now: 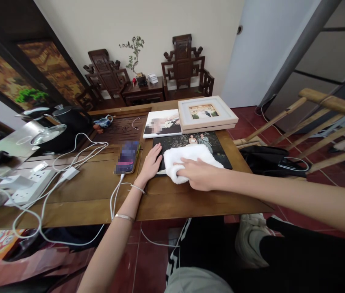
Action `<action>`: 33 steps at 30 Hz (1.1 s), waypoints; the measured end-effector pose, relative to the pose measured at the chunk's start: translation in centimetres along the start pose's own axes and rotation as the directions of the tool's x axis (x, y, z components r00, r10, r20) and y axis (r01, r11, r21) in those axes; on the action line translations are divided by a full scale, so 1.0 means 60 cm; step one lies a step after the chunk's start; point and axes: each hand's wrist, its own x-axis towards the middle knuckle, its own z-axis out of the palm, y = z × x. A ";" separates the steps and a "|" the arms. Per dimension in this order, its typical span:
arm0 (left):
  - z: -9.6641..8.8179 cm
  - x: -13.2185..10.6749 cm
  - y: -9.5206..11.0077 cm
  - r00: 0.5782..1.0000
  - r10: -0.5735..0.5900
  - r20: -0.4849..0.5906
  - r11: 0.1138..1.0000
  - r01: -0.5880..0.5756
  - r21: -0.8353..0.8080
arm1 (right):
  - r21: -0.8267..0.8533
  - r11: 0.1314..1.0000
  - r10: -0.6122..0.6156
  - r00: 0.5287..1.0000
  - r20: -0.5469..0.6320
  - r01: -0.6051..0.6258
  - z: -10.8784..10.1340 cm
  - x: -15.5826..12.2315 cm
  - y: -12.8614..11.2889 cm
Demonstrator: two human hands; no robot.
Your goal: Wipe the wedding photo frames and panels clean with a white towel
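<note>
A dark photo print (202, 144) lies flat on the wooden table (99, 195). A folded white cloth (187, 159) rests on the print. My right hand (198, 174) lies palm down on the cloth's near edge, fingers pressed onto it. Fingers stretched out flat, my left hand (150, 162) rests on the print's left edge and on the table, just right of a phone (127, 157).
A second print (163, 123) and a white framed photo (207, 113) lie behind. On the left stand a power strip (29, 185) with white cables (77, 156), a kettle (68, 122) and a tea tray. A bamboo chair (321, 122) stands right, carved chairs behind.
</note>
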 end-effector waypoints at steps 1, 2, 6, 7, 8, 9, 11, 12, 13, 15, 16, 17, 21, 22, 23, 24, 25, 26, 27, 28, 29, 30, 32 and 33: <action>0.000 0.000 0.000 1.000 0.001 0.004 1.000 -0.001 0.002 | -0.008 1.000 0.013 1.000 -0.012 -0.013 -0.006 0.009 0.007; 0.000 0.001 0.000 1.000 0.002 0.009 1.000 -0.002 0.005 | -0.018 0.999 0.027 0.999 -0.022 -0.028 -0.013 0.019 0.014; 0.000 0.003 0.002 1.000 -0.020 0.013 1.000 0.020 -0.012 | -0.068 0.995 0.070 0.997 -0.032 -0.072 -0.042 0.068 0.049; 0.000 0.002 0.006 1.000 -0.030 0.004 0.999 0.030 -0.030 | -0.086 0.994 0.071 0.997 -0.036 -0.074 -0.048 0.082 0.058; 0.000 0.002 0.011 0.999 -0.042 -0.008 0.998 0.041 -0.056 | -0.102 0.992 0.071 0.997 -0.041 -0.075 -0.053 0.095 0.066; -0.002 0.001 0.017 0.998 -0.056 -0.024 0.995 0.053 -0.090 | -0.114 0.991 0.071 0.996 -0.049 -0.076 -0.057 0.108 0.074; -0.005 -0.001 0.033 0.994 -0.092 -0.066 0.981 0.079 -0.178 | -0.122 0.989 0.073 0.995 -0.063 -0.080 -0.061 0.128 0.082; -0.007 -0.002 0.041 0.990 -0.110 -0.090 0.971 0.087 -0.223 | -0.120 0.989 0.079 0.995 -0.068 -0.087 -0.062 0.136 0.082; -0.008 -0.003 0.048 0.986 -0.120 -0.115 0.961 0.086 -0.263 | -0.117 0.988 0.087 0.993 -0.073 -0.096 -0.062 0.142 0.080; -0.011 -0.005 0.058 0.980 -0.117 -0.161 0.946 0.060 -0.320 | -0.109 0.988 0.095 0.991 -0.089 -0.105 -0.060 0.147 0.068; -0.012 -0.006 0.061 0.978 -0.110 -0.179 0.940 0.044 -0.338 | -0.104 0.990 0.090 0.991 -0.097 -0.100 -0.057 0.146 0.059; -0.012 -0.007 0.062 0.976 -0.100 -0.193 0.936 0.026 -0.352 | -0.101 0.991 0.074 0.992 -0.103 -0.084 -0.055 0.144 0.049; -0.012 -0.009 0.058 0.969 -0.078 -0.235 0.934 -0.012 -0.357 | -0.092 0.995 -0.034 0.996 -0.088 0.026 -0.041 0.124 0.008; -0.012 -0.009 0.057 0.968 -0.080 -0.239 0.939 -0.008 -0.345 | -0.085 0.995 -0.057 0.995 -0.079 0.050 -0.037 0.116 0.000; -0.013 -0.009 0.058 0.968 -0.083 -0.238 0.944 0.000 -0.330 | -0.075 0.995 -0.076 0.995 -0.069 0.071 -0.033 0.107 -0.008; -0.014 -0.009 0.058 0.968 -0.086 -0.234 0.950 0.008 -0.313 | -0.064 0.994 -0.094 0.994 -0.057 0.090 -0.029 0.098 -0.014; -0.014 -0.009 0.060 0.970 -0.085 -0.229 0.955 0.013 -0.296 | -0.053 0.993 -0.112 0.993 -0.047 0.109 -0.025 0.087 -0.020; -0.015 -0.010 0.061 0.971 -0.081 -0.224 0.960 0.015 -0.281 | -0.045 0.991 -0.127 0.991 -0.038 0.126 -0.021 0.076 -0.026; -0.016 -0.010 0.063 0.973 -0.077 -0.218 0.964 0.016 -0.267 | -0.039 0.990 -0.139 0.990 -0.029 0.138 -0.017 0.064 -0.030; -0.016 -0.010 0.064 0.975 -0.074 -0.210 0.967 0.019 -0.253 | -0.035 0.988 -0.148 0.989 -0.023 0.147 -0.013 0.053 -0.033; -0.016 -0.010 0.064 0.977 -0.074 -0.200 0.971 0.025 -0.238 | -0.033 0.987 -0.156 0.988 -0.020 0.155 -0.010 0.042 -0.035; -0.016 -0.009 0.064 0.979 -0.079 -0.186 0.974 0.036 -0.222 | -0.031 0.986 -0.162 0.987 -0.016 0.162 -0.008 0.032 -0.035; -0.014 -0.008 0.061 0.984 -0.102 -0.149 0.980 0.073 -0.187 | -0.023 0.986 -0.162 0.987 -0.001 0.162 -0.003 0.014 -0.028; -0.012 -0.007 0.058 0.985 -0.117 -0.128 0.981 0.094 -0.169 | -0.016 0.988 -0.153 0.988 0.006 0.153 -0.002 0.007 -0.021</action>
